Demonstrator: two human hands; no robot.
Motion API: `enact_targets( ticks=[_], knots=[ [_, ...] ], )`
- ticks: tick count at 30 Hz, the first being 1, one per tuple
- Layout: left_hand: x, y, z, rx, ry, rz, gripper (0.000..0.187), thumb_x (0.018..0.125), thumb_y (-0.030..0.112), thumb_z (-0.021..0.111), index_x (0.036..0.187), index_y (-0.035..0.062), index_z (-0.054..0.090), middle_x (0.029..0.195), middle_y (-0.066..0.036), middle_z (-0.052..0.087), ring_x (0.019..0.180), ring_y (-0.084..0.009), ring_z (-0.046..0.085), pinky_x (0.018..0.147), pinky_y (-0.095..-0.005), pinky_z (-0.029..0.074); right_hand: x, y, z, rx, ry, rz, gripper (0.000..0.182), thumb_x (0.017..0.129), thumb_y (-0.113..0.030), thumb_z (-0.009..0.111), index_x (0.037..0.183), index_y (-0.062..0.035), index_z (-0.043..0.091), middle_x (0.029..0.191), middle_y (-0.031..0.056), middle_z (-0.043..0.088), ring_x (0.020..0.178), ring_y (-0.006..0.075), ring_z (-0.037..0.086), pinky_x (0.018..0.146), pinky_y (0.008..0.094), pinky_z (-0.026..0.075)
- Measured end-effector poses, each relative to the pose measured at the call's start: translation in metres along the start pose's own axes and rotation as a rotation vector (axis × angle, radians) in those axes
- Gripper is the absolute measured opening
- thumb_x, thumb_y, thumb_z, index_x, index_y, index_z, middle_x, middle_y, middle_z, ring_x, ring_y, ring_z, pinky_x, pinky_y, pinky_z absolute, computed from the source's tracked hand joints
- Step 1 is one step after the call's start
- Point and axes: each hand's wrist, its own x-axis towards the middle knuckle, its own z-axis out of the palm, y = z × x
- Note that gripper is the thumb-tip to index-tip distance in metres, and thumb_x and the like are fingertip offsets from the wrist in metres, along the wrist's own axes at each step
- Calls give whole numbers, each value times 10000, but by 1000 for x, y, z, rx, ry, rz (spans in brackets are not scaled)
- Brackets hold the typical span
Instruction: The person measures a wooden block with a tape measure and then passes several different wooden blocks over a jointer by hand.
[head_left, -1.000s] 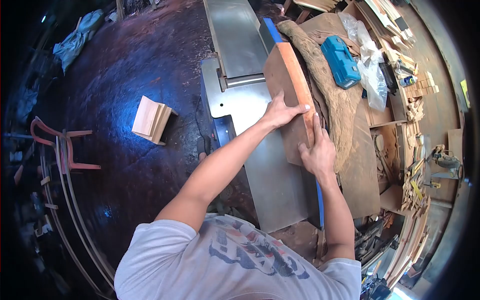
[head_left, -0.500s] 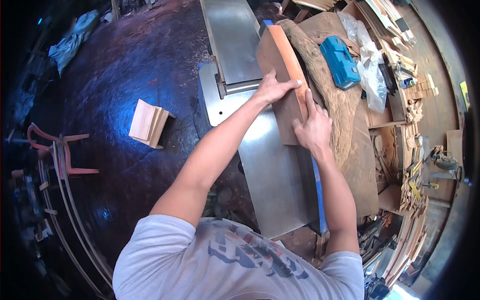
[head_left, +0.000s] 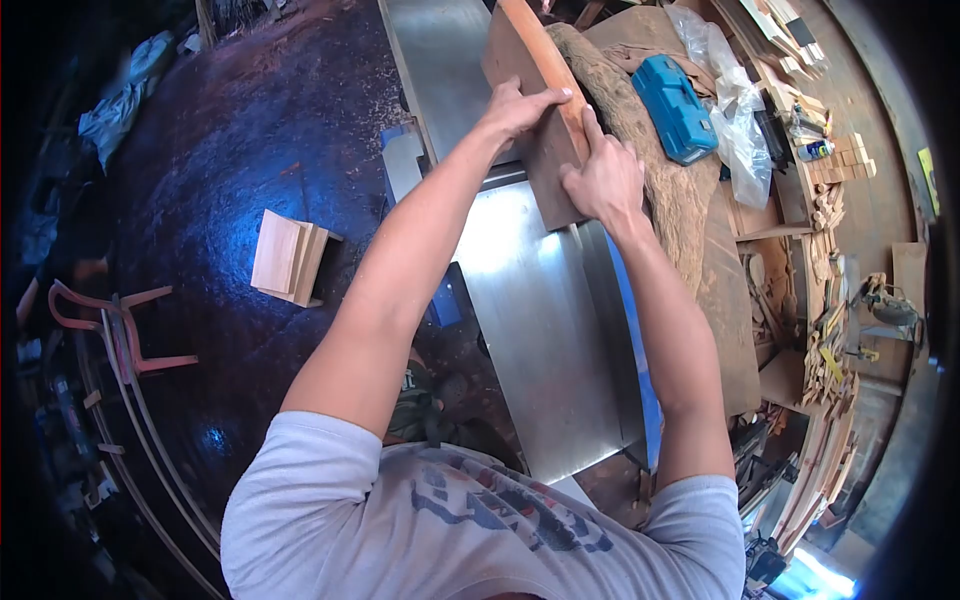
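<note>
A wooden board (head_left: 550, 165) stands on its long edge on the jointer's metal table (head_left: 540, 340), against the fence side. Its upper edge looks bright orange-brown. My left hand (head_left: 520, 110) grips it farther along, thumb over the top edge and fingers against the wide face. Closer to me, my right hand (head_left: 608, 178) presses it, with fingers along the top edge and the thumb on the face. The board extends past both hands over the far metal table (head_left: 435, 70). Its lower edge is partly hidden, and the cutter cannot be seen clearly.
Right of the machine lie a rough log slab (head_left: 640, 125), a blue tool case (head_left: 675, 110) and a clear plastic bag (head_left: 742, 140). Wood offcuts (head_left: 850, 160) fill the shelving beyond. On the floor at left are stacked wooden pieces (head_left: 288, 258) and a reddish chair (head_left: 128, 330).
Both hands and the board have moved forward, away from me, along the jointer. More of the near metal table shows behind the board. The grip looks the same.
</note>
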Motion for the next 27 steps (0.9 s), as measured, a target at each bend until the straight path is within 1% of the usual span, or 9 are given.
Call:
enact_targets(
  ticks=[6, 10, 11, 13, 15, 17, 19, 21, 27],
  knots=[
    [42, 6, -19, -6, 15, -18, 1154, 757, 471, 923, 1528, -182, 364, 1413, -324, 600, 1231, -388, 678, 922, -499, 611, 44, -13, 5, -5, 19, -9, 934, 791, -305, 746, 1636, -116, 396, 1200, 264, 724, 1164, 473, 662, 1037, 577, 512],
    [63, 12, -35, 17, -49, -4, 1233, 750, 499, 915, 1565, -192, 299, 1427, -347, 581, 1251, -393, 664, 938, -496, 602, 68, -21, 10, -25, 37, -38, 915, 808, -318, 745, 1626, -114, 392, 1215, 267, 720, 1166, 470, 666, 1036, 574, 517],
    [69, 12, -34, 48, 17, -5, 1230, 749, 513, 909, 1561, -192, 311, 1431, -356, 576, 1277, -386, 649, 963, -479, 592, 73, -21, 11, -36, 44, -37, 910, 813, -325, 747, 1623, -113, 390, 1218, 267, 719, 1167, 469, 666, 1036, 575, 517],
    [92, 2, -39, 57, 41, 23, 1042, 773, 542, 896, 1462, -133, 499, 1318, -283, 646, 1106, -340, 710, 802, -434, 617, 84, -26, 8, -42, -17, -16, 914, 831, -352, 760, 1625, -114, 375, 1232, 255, 721, 1183, 468, 663, 1030, 600, 518],
    [108, 0, -44, 104, 88, 31, 981, 792, 533, 889, 1445, -102, 527, 1256, -245, 678, 1045, -309, 723, 768, -432, 615, 91, -32, 3, -48, -50, 9, 913, 832, -339, 762, 1627, -114, 373, 1244, 242, 724, 1202, 454, 661, 1033, 598, 519],
    [125, -5, -50, 57, 62, 16, 901, 813, 514, 882, 1422, -66, 558, 1202, -221, 702, 999, -284, 736, 769, -437, 622, 101, -34, 7, 7, -86, 31, 904, 837, -330, 761, 1621, -99, 375, 1334, 257, 686, 1332, 435, 584, 1117, 595, 438],
    [119, 10, -58, 36, -46, 11, 1074, 766, 539, 904, 1440, -179, 475, 1304, -300, 629, 1107, -358, 702, 747, -471, 635, 105, -38, 1, 79, -91, 38, 889, 829, -296, 744, 1616, -75, 393, 1370, 264, 666, 1361, 441, 561, 1172, 604, 389],
    [134, 5, -61, -6, -51, 56, 906, 782, 538, 894, 1306, -132, 583, 1122, -192, 652, 918, -278, 689, 688, -446, 629, 113, -40, 9, 35, 20, 9, 887, 833, -310, 726, 1622, -92, 383, 1264, 243, 722, 1239, 434, 639, 1072, 580, 479],
    [149, 10, -71, 13, -70, 74, 894, 801, 530, 888, 1323, -127, 579, 1170, -227, 672, 1006, -306, 705, 714, -463, 630, 130, -47, 4, 59, -39, 21, 888, 823, -293, 706, 1627, -104, 379, 1276, 257, 713, 1240, 447, 647, 1068, 585, 491]
  ],
)
